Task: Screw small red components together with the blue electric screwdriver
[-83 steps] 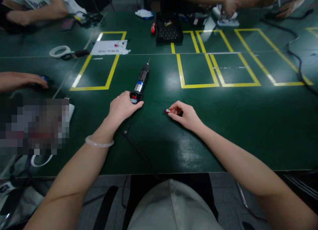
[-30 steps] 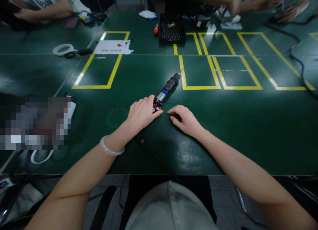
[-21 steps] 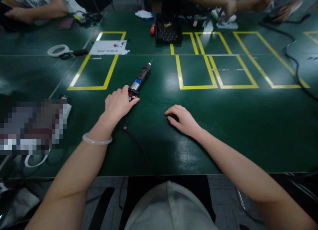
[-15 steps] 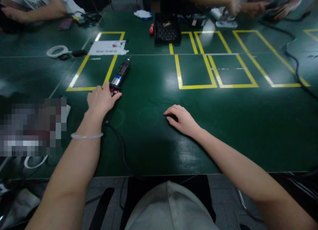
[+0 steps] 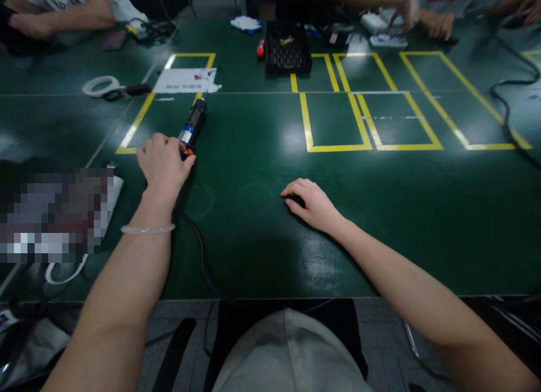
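Green tabletop (image 5: 253, 251): screwdriver (image 5: 193, 121) juts forward (slanting right) from left fingers (image 5: 172, 145).

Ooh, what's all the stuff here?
Table: 1, green, across view
Power tool: 1, black, blue, silver, left of centre
Cords: several, black, left and right
Tape outlines: several, yellow, on table
Sheet: 1, white, beyond tool
Ring: 1, white, left of sheet
Tray: 1, black, far side
Small object: 1, red, beside tray
Other people's arms: several, bare, far side
Bracelet: 1, whitish, left wrist
Left hand: 1, bare, holding tool
Right hand: 1, bare, on table
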`<move>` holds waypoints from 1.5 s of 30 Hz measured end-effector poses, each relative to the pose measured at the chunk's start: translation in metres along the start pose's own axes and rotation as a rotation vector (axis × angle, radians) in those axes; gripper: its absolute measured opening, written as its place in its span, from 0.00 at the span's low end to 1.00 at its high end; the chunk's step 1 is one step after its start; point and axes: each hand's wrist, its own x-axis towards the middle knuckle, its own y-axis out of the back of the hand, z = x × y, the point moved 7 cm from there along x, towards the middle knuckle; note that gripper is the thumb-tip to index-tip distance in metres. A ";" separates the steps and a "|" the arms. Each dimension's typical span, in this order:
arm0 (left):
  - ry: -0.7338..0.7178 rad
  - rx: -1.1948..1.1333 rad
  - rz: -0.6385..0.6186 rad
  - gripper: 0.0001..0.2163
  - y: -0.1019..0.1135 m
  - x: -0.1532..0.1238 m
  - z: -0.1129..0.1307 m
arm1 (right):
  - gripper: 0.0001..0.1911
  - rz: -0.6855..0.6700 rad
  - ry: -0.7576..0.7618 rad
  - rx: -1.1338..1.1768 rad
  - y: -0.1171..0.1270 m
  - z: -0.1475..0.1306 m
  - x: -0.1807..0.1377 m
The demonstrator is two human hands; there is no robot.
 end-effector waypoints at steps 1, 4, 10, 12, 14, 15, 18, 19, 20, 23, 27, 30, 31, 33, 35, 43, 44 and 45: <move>0.011 -0.009 0.006 0.24 0.000 0.000 -0.002 | 0.08 0.001 0.001 -0.001 0.000 0.000 0.000; 0.024 -0.039 0.051 0.24 0.003 -0.001 -0.005 | 0.08 0.009 -0.004 0.003 -0.001 0.001 0.000; -0.113 -0.713 -0.138 0.21 -0.010 -0.009 0.047 | 0.08 0.050 -0.030 0.114 0.003 0.001 0.000; -0.243 -0.956 -0.312 0.22 -0.011 -0.024 0.084 | 0.08 0.070 -0.066 0.243 0.003 0.005 0.000; -0.345 -1.091 -0.461 0.24 -0.009 -0.043 0.117 | 0.08 0.060 -0.117 0.418 -0.001 0.009 0.000; -0.384 -1.150 -0.526 0.26 -0.007 -0.053 0.130 | 0.10 0.042 -0.141 0.512 -0.004 0.010 0.000; -0.460 -1.266 -0.681 0.29 -0.003 -0.077 0.157 | 0.16 -0.031 -0.180 0.759 -0.014 0.010 0.000; -0.477 -1.288 -0.719 0.29 -0.003 -0.083 0.163 | 0.17 -0.055 -0.183 0.809 -0.017 0.008 0.000; -0.492 -1.303 -0.749 0.30 -0.003 -0.087 0.166 | 0.18 -0.074 -0.182 0.849 -0.019 0.006 0.000; -0.505 -1.334 -0.767 0.29 -0.003 -0.091 0.170 | 0.17 -0.104 -0.200 0.957 -0.021 0.001 -0.001; -0.443 -1.386 -0.719 0.20 -0.007 -0.084 0.165 | 0.18 -0.071 -0.244 1.006 -0.018 0.002 0.000; -0.426 -1.392 -0.750 0.19 -0.011 -0.083 0.165 | 0.19 -0.009 -0.243 0.978 -0.012 0.006 0.001; -0.436 -1.375 -0.763 0.19 -0.011 -0.084 0.167 | 0.19 0.009 -0.233 0.958 -0.010 0.006 0.001; -0.463 -1.336 -0.774 0.18 -0.010 -0.087 0.170 | 0.20 0.037 -0.206 0.900 -0.007 0.007 0.001; -0.477 -1.315 -0.767 0.17 -0.007 -0.088 0.171 | 0.20 0.053 -0.182 0.843 -0.006 0.007 0.001; -0.497 -1.311 -0.741 0.15 -0.007 -0.088 0.170 | 0.20 0.075 -0.177 0.860 -0.005 0.008 0.000; -0.511 -1.284 -0.714 0.14 -0.006 -0.088 0.170 | 0.20 0.077 -0.178 0.866 -0.005 0.009 0.000; -0.531 -1.245 -0.664 0.14 -0.005 -0.088 0.169 | 0.20 0.079 -0.179 0.870 -0.006 0.009 0.001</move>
